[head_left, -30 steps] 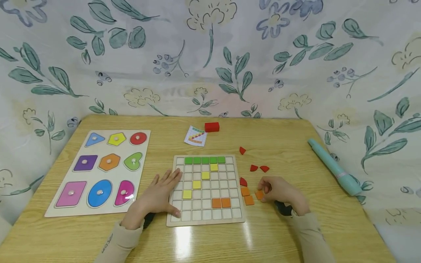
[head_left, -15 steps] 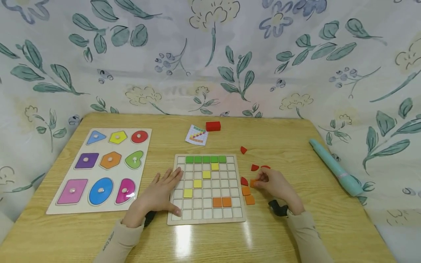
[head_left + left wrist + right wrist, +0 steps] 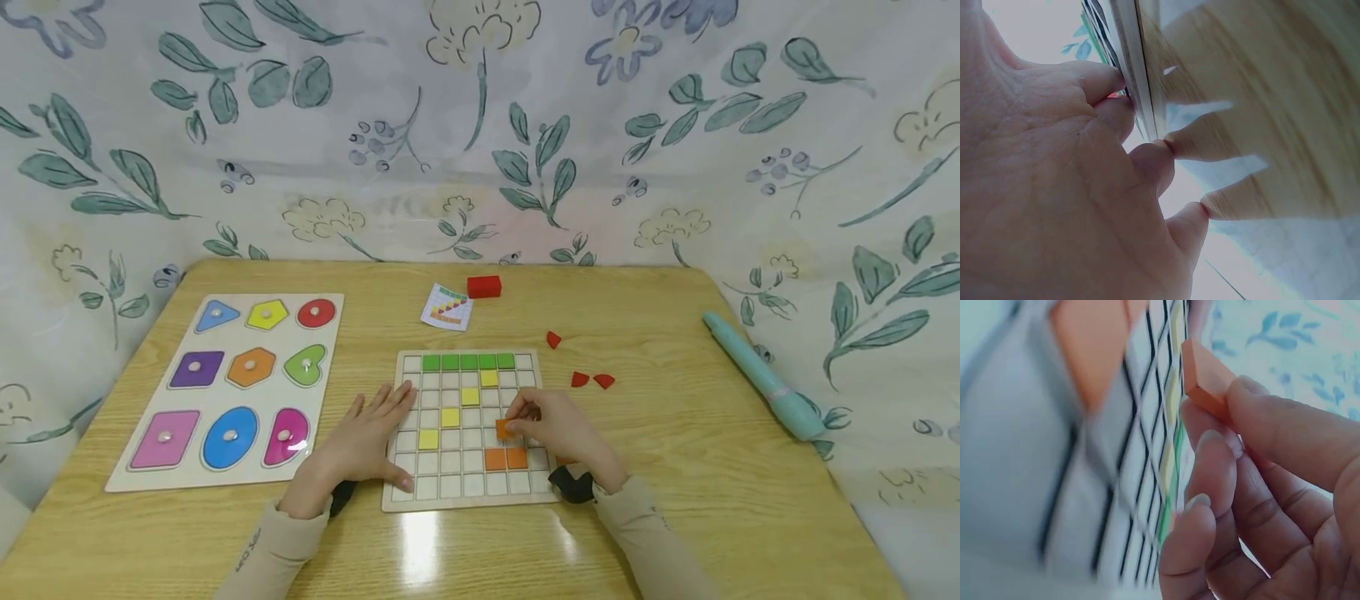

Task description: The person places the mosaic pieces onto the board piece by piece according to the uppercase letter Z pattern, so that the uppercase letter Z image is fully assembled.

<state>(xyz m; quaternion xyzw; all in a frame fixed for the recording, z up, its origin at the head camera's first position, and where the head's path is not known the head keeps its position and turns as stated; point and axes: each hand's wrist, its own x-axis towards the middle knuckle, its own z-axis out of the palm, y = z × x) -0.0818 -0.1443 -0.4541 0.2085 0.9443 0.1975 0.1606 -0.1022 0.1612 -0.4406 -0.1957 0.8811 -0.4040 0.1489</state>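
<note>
My right hand (image 3: 558,427) pinches an orange square tile (image 3: 1207,378) between thumb and fingers, over the right part of the white grid board (image 3: 450,492). Two orange tiles (image 3: 496,459) lie side by side in the board's second row from the front. A row of green tiles (image 3: 468,362) fills most of the back row, and several yellow tiles (image 3: 450,417) run diagonally below it. My left hand (image 3: 356,446) rests with spread fingers on the board's left edge. Behind the right hand and wrist, the loose orange tiles beside the board are mostly hidden.
Red quarter-round pieces (image 3: 580,380) lie right of the board. A pattern card (image 3: 442,312) and a red block (image 3: 483,287) sit behind it. To the left is a knob puzzle board (image 3: 255,450) with coloured shapes; a turquoise wand-like object (image 3: 765,379) lies at the table's right edge.
My right hand picked up an orange tile from beside the board, lifted it past the red pieces and carried it left over the grid. The left hand stayed in place.
</note>
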